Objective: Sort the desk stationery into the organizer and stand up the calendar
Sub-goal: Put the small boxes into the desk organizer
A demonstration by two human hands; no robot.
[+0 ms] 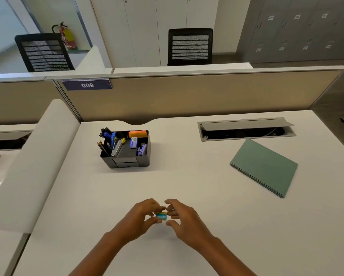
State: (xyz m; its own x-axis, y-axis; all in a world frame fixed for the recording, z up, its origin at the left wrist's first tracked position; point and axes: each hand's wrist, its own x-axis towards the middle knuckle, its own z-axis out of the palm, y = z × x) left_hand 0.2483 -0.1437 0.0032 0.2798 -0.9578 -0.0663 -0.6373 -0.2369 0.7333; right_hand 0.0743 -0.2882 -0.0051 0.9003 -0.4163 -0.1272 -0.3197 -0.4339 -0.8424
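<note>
A black desk organizer (127, 150) stands on the white counter (187, 176) at about 11 o'clock from the hands, holding pencils, pens, a stapler, orange sticky notes and a small staple box. At 6 o'clock, low in the view, the left hand (142, 218) curls its fingers (154, 220) around the left end of a small teal and yellow box (161, 216), thumb below and forefinger above. The right hand (184, 219) pinches the box's right end, its other fingers loosely spread. A green spiral notebook (264, 166) lies flat at 2 o'clock, well apart, near an open cable tray (246, 129).
</note>
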